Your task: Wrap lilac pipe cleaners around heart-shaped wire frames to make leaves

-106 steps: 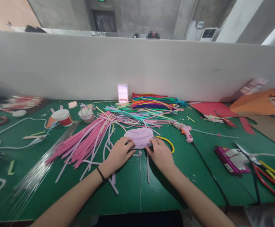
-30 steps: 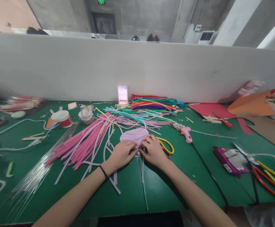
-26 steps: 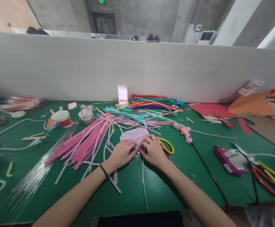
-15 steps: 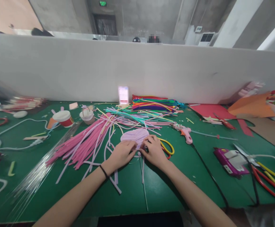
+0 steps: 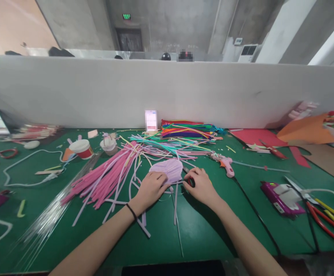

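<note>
A lilac leaf- or petal-shaped piece of ridged pipe cleaners [image 5: 169,170] lies in front of me. My left hand [image 5: 153,188] is closed on its lower left edge, fingers on top and thumb near the base. My right hand [image 5: 199,186] is just right of the piece. Its thumb and fingers appear to pinch the end of a lilac pipe cleaner [image 5: 180,182] at the base. Scissors [image 5: 185,169] lie partly hidden under that hand; a dark and red part shows between the fingers. A thin stem [image 5: 178,230] and lilac strips hang down from the base.
Pink pipe cleaners [image 5: 106,178] spread to the left, with multicoloured bundles [image 5: 186,130] behind. A pink glue gun [image 5: 226,165] trails a black cord at right. Paper cup [image 5: 82,149], clear strands [image 5: 56,209], phone [image 5: 151,120], purple power strip [image 5: 282,199] and more scissors [image 5: 324,218] surround the work.
My right hand has moved right, away from the lilac piece and over the scissors, covering their yellow handle. My left hand stays on the piece. The camera view has tipped slightly upward.
</note>
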Demonstrator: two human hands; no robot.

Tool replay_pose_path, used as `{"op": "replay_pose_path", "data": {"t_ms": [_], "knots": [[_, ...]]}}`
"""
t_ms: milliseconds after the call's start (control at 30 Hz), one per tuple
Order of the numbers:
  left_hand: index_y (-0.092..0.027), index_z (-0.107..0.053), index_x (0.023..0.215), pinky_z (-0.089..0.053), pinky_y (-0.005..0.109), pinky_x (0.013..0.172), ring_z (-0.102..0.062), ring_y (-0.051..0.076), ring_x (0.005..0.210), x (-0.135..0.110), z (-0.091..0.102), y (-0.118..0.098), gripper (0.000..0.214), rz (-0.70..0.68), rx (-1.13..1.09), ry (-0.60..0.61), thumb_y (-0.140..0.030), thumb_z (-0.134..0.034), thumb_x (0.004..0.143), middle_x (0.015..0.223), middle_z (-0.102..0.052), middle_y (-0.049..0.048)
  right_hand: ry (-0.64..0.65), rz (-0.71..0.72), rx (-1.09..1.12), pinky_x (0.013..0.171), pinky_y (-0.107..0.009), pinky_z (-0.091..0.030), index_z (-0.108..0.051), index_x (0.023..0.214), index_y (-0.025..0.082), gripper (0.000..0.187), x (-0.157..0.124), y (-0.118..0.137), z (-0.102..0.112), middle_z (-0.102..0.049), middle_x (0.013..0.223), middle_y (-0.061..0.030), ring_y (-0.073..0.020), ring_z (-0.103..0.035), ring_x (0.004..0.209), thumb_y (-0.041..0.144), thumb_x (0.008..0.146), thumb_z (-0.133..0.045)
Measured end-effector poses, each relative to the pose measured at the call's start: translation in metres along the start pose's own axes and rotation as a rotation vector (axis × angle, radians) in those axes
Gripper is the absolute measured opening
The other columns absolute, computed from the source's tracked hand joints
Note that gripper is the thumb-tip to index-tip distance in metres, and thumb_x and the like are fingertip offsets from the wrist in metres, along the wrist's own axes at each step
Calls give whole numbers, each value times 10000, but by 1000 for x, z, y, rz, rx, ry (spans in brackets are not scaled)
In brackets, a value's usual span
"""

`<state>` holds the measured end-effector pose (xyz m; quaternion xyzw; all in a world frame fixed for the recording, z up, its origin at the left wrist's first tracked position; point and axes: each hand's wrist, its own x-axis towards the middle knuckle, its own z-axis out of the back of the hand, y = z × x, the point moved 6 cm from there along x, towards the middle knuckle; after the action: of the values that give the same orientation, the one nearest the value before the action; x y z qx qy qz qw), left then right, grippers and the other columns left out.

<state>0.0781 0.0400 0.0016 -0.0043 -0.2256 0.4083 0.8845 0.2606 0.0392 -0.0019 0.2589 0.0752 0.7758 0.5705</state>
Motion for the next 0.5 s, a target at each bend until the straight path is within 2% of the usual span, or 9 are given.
{"op": "replay_pose_path", "data": {"t_ms": [133,267,400,500], "knots": [[-196,-571,933,-422,357,860,-587,216,939,2,-2,-1,144,33,32,0,-320,-516,884,951,-650,60,1,-20,-33,833,-381,-372,-675,832,223,168,0,2,-4,-572,985,-68,-241,-468,971,373,771,-630],[-190,-570,900,-400,379,886,-586,218,901,3,-1,-3,113,67,65,-16,-283,-516,865,894,-641,60,-22,-14,67,844,-389,-389,-674,787,216,132,2,5,-4,-610,953,-65,-245,-499,965,341,749,-653],[-194,-575,905,-377,399,934,-590,215,919,1,1,-4,109,101,55,-49,-271,-505,871,907,-646,54,21,-143,346,717,-329,-452,-630,808,193,118,7,0,-14,-654,777,-36,-192,-593,757,303,776,-603],[-202,-587,946,-387,397,936,-596,217,941,2,10,-1,145,111,13,-89,-299,-499,885,934,-657,55,78,-240,589,639,-287,-473,-586,839,185,133,14,0,-17,-676,746,-25,-169,-635,673,307,785,-587]]}}
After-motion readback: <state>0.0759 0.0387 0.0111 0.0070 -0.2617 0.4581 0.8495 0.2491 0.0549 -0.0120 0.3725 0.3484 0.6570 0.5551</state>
